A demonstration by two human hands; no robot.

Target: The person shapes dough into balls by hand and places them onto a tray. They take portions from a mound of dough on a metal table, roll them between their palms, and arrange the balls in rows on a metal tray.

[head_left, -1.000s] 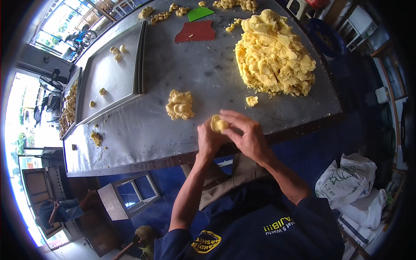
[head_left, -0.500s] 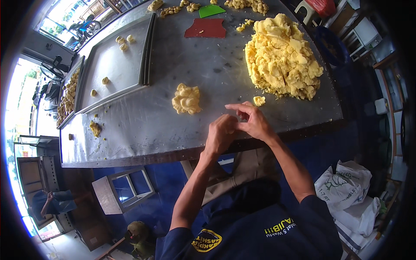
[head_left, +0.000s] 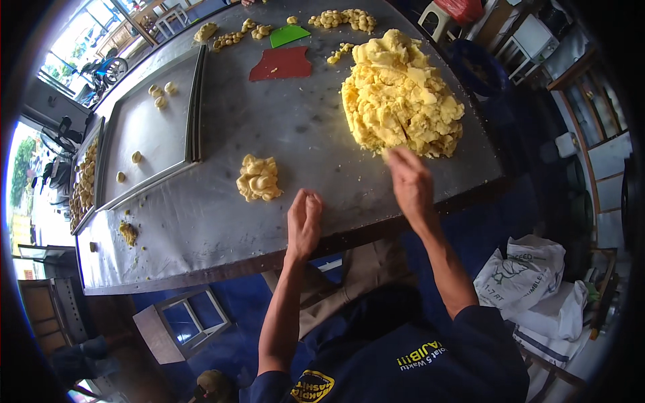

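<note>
My left hand (head_left: pixel 306 218) is closed near the table's front edge, right of a pale knotted dough lump (head_left: pixel 259 176); what it holds is hidden. My right hand (head_left: pixel 410 181) is at the front of a big crumbly yellow mound (head_left: pixel 403 91), fingers pinched on a small yellow lump (head_left: pixel 387 154), mostly covered by them.
Metal table (head_left: pixel 222 235) holds stacked trays (head_left: pixel 138 127) with dough balls, a filled tray (head_left: pixel 84 185) farther left, red (head_left: pixel 282 64) and green (head_left: pixel 289 35) scrapers, more dough (head_left: pixel 342 20). Another person's hand (head_left: pixel 247 2) shows at the far edge. Sacks (head_left: pixel 521 275) stand lower right.
My hands have separated: the right moved up to the small lump by the mound, the left down and closed. The pale disc earlier between them is out of sight. The view shifted slightly.
</note>
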